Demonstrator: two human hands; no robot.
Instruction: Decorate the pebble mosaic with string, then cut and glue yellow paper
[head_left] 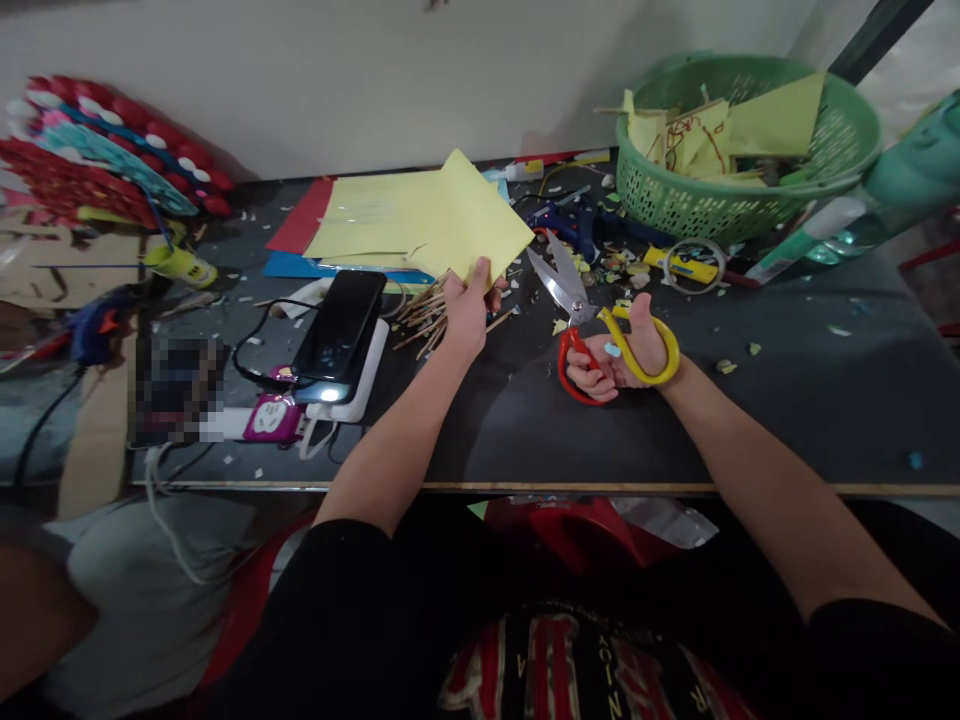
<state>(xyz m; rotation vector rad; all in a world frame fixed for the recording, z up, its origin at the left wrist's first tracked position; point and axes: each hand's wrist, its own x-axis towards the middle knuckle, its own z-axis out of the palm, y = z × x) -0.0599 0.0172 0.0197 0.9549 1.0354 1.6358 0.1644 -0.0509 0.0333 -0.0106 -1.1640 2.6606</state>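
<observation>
My left hand point(468, 305) pinches the lower corner of a sheet of yellow paper point(480, 215), thumb on top. That sheet is raised over a stack of yellow paper point(367, 215) on the table. Around the handles of a pair of scissors point(564, 285) is my right hand point(622, 350), with the thumb through the yellow loop and the fingers in the red one. The blades are spread apart and point toward the paper's right corner, not touching it as far as I can see. Beneath my left hand lies a bunch of thin wooden sticks point(426, 315).
A green basket point(697, 210) with yellow scraps stands at the back right, near a teal bottle point(915, 160). A phone point(341, 335) rests on a white power bank at left, by a purple plug adapter point(274, 418). Beyond is a glue gun point(97, 325). Another person sits at left.
</observation>
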